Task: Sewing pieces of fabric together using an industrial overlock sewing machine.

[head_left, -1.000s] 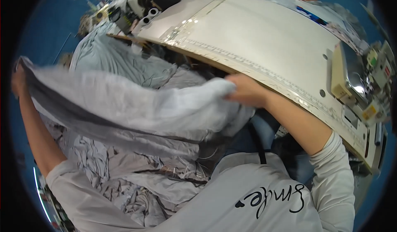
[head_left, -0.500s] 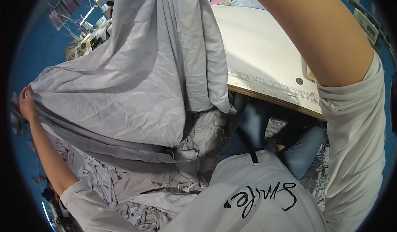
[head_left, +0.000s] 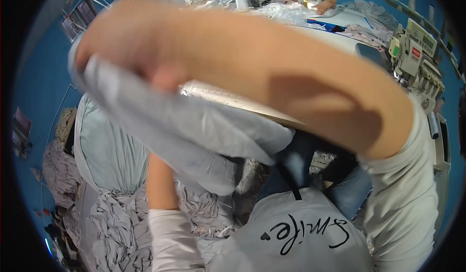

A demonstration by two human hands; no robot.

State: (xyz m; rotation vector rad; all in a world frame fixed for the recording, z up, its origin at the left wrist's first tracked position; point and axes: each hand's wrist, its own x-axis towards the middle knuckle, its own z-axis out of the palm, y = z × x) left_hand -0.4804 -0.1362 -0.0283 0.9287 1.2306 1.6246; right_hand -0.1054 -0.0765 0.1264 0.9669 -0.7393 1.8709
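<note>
My right hand (head_left: pixel 131 49), smeared by motion, is raised at the upper left with its forearm stretched across the view. It grips a light grey cloth (head_left: pixel 189 126), which hangs in folds below it and slants down toward my lap. My left forearm (head_left: pixel 162 182) reaches up behind this cloth, so my left hand and its fingers are hidden. A pale green-grey cloth panel (head_left: pixel 109 143) hangs to the left, beside the left forearm.
Heaps of grey cloth (head_left: pixel 116 228) lie at the lower left. A white worktable (head_left: pixel 218 95) with a ruler strip along its edge stands ahead. An overlock sewing machine (head_left: pixel 417 53) is at the right. Two people work farther back, near a white thread cone (head_left: pixel 241 1).
My right hand has come down and swung left across the view with the cloth. My left arm has moved inward from the far left, and the spread cloth has folded together.
</note>
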